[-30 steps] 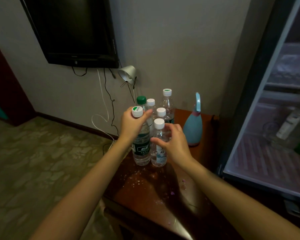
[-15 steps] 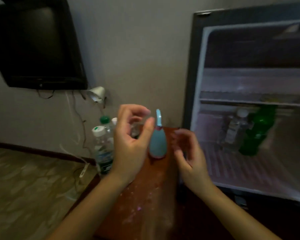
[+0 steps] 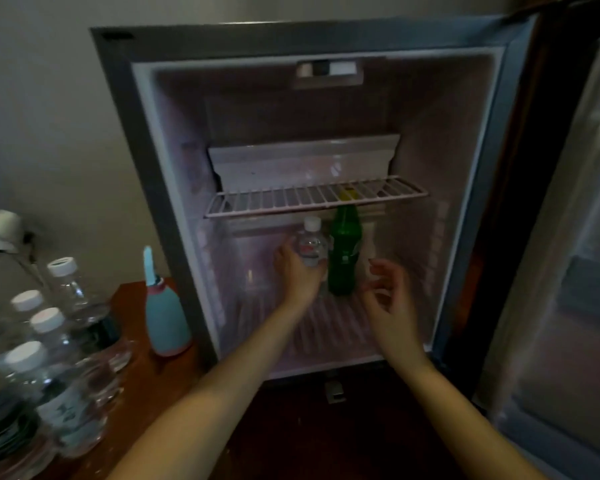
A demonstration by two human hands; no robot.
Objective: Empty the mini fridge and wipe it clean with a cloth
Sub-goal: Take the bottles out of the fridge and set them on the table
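The mini fridge [image 3: 291, 39] stands open, its door [image 3: 568, 271] swung out to the right, and both arms reach into the lower compartment under the wire shelf [image 3: 316, 197]. The left hand [image 3: 298, 273] is wrapped round the lower body of a small clear bottle [image 3: 310, 244] with a white cap, thumb on one side and fingers curled behind it; the bottle stands upright near the back of the fridge floor. Just to its right, touching or nearly so, stands a taller green bottle [image 3: 344, 252], its yellow cap reaching up to the shelf wires. The right hand [image 3: 390, 299] hangs just right of the green bottle, fingers loosely curled and spread, holding nothing; in the dim, slightly blurred view its fingertips seem to be apart from the bottle. To the left of the fridge, the wooden counter [image 3: 142, 386] carries a cluster of capped water bottles [image 3: 61, 407] and a blue teardrop-shaped bottle [image 3: 167, 323] close against the fridge's side.
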